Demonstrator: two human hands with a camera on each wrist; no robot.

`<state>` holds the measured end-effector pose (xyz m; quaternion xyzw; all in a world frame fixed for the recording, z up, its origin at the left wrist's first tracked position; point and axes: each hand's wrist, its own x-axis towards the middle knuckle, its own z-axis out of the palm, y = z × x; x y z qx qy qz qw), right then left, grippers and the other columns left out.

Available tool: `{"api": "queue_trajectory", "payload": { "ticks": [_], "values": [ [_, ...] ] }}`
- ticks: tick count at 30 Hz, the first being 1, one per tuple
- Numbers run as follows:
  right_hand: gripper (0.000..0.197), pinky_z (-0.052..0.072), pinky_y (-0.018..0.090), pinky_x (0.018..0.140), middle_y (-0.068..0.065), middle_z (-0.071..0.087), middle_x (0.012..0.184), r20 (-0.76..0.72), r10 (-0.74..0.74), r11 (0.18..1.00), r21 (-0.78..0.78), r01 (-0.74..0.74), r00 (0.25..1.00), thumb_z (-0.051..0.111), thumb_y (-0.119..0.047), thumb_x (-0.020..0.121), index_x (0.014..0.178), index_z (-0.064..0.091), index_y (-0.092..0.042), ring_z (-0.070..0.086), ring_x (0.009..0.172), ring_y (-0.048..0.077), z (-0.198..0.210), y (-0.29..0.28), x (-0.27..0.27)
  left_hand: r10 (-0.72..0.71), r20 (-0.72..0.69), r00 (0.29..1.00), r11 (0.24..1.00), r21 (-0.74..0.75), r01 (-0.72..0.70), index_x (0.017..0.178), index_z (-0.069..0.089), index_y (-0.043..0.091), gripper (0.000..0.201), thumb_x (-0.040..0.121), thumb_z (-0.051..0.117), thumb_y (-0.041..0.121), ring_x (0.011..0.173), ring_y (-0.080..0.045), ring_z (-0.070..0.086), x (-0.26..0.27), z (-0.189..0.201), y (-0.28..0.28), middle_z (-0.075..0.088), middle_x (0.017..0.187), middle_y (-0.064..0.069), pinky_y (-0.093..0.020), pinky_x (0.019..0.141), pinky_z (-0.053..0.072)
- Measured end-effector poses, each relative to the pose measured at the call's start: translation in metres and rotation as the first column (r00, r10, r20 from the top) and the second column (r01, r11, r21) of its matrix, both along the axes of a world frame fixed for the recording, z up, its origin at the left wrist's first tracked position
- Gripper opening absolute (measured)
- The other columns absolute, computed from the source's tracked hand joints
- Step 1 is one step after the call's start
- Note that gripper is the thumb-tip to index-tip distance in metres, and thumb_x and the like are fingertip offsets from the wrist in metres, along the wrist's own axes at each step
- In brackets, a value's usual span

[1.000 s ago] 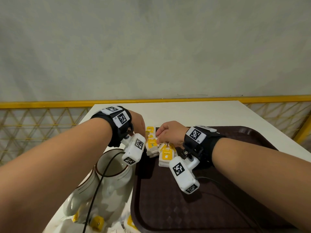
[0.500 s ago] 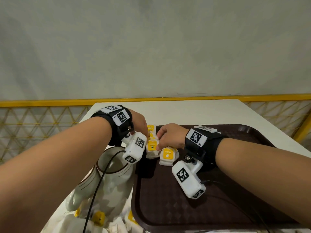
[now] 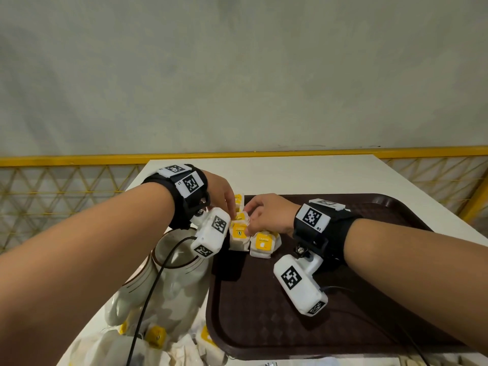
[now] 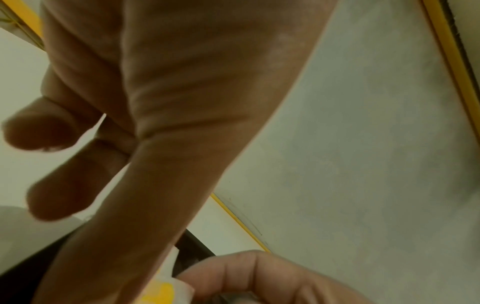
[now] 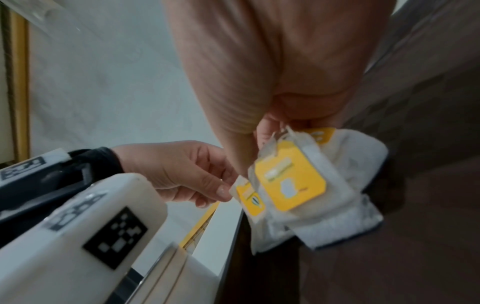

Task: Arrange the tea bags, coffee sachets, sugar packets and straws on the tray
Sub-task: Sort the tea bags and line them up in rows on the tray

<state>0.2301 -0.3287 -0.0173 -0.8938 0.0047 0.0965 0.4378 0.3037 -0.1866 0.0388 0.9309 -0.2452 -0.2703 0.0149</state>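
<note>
Both hands, left hand [image 3: 220, 192] and right hand [image 3: 269, 212], pinch tea bags [image 3: 239, 231] at the tray [image 3: 383, 207]'s 10 o'clock edge; brown floor lies open toward 5 o'clock.

Tray [image 3: 264, 313]: near and right parts of its floor bare, open to a hand from the front. Far-left corner crowded: tea bags [image 3: 262, 243] clustered there, both hands over them, left hand [image 3: 220, 192] and right hand [image 3: 269, 212] nearly meeting. White jug [image 3: 169, 281] stands just left of the tray's edge, blocking a low approach from that side. Worktop [image 3: 303, 178] beyond the tray lies open.
</note>
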Motion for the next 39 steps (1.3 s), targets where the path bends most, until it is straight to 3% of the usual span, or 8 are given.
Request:
{"api": "queue_trajectory", "payload": {
  "ticks": [5,8,14,17,19,24,33,39],
  "values": [
    [0.04,0.054,0.045,0.091,0.001,0.065,0.082,0.017,-0.011,0.999,0.04,0.01,1.0,0.084,-0.009,0.067,0.099,0.062,-0.018,0.063,0.084,0.019,-0.002,-0.002,-0.001,-0.005,-0.023,1.0,1.0,0.006,0.005,0.102,0.067,0.026,0.016,0.087,0.068,0.028,0.084,-0.008,0.061,-0.004,-0.002,-0.002,0.066,0.09,0.008,-0.016,0.058,0.045],
    [0.053,0.052,0.04,0.094,0.005,0.068,0.102,0.015,0.005,1.0,0.003,-0.005,1.0,0.084,-0.024,0.071,0.117,0.058,-0.016,0.066,0.098,0.02,-0.002,-0.001,-0.002,0.006,0.008,1.0,1.0,0.013,-0.006,0.107,0.069,0.023,0.02,0.089,0.065,0.029,0.089,-0.012,0.06,-0.005,-0.002,-0.003,0.066,0.097,0.005,-0.018,0.064,0.047],
    [0.051,0.052,0.039,0.095,0.009,0.069,0.105,0.031,0.011,1.0,-0.029,-0.01,0.999,0.081,-0.019,0.074,0.119,0.058,-0.012,0.066,0.101,0.023,0.001,0.0,-0.003,0.036,0.063,0.997,0.999,0.003,-0.036,0.116,0.066,0.015,0.026,0.092,0.061,0.024,0.075,-0.011,0.056,-0.006,-0.002,-0.002,0.065,0.104,-0.003,-0.007,0.039,0.04],
    [0.043,0.054,0.022,0.083,0.005,0.069,0.103,0.036,0.02,0.999,-0.031,-0.019,0.999,0.075,-0.022,0.082,0.12,0.057,-0.011,0.067,0.093,0.017,0.006,-0.003,-0.002,0.06,0.046,0.997,0.998,-0.038,-0.059,0.116,0.065,0.009,0.027,0.092,0.061,0.02,0.064,-0.007,0.053,-0.006,-0.003,-0.002,0.062,0.098,-0.003,-0.007,0.037,0.04],
    [0.033,0.05,0.016,0.07,0.005,0.069,0.104,0.028,0.018,0.999,-0.045,-0.017,0.999,0.068,-0.015,0.087,0.118,0.057,-0.014,0.063,0.087,0.014,0.015,-0.009,-0.002,0.071,0.075,0.995,0.995,-0.072,-0.066,0.113,0.067,0.01,0.026,0.091,0.063,0.022,0.066,-0.007,0.055,-0.006,-0.002,0.0,0.066,0.099,-0.003,-0.009,0.04,0.042],
    [0.038,0.049,0.029,0.079,0.004,0.066,0.12,-0.177,0.189,0.965,-0.151,-0.216,0.966,0.056,-0.003,0.087,0.122,0.055,-0.018,0.061,0.102,0.017,0.026,-0.034,-0.007,0.013,0.004,1.0,0.997,-0.078,-0.012,0.102,0.07,0.024,0.021,0.083,0.071,0.034,0.073,-0.006,0.053,-0.008,0.002,0.003,0.061,0.083,0.01,-0.016,0.058,0.045],
    [0.03,0.053,0.02,0.066,0.0,0.065,0.102,-0.101,0.252,0.944,-0.193,-0.267,0.963,0.068,-0.008,0.085,0.112,0.065,-0.021,0.06,0.082,0.008,0.009,-0.036,-0.021,-0.105,0.053,0.993,0.993,0.051,0.103,0.104,0.066,0.015,0.02,0.087,0.068,0.024,0.06,-0.002,0.05,-0.021,-0.006,-0.008,0.057,0.074,0.008,-0.006,0.039,0.038],
    [0.021,0.057,0.032,0.076,0.003,0.062,0.089,-0.034,0.099,0.994,-0.041,-0.1,0.995,0.066,-0.001,0.086,0.1,0.062,-0.016,0.063,0.081,0.017,0.014,-0.042,-0.025,-0.106,0.044,0.993,0.985,-0.129,0.111,0.098,0.066,0.022,0.024,0.077,0.077,0.028,0.066,-0.006,0.053,-0.036,0.003,-0.006,0.061,0.076,0.01,-0.017,0.056,0.043]
  ]
}}
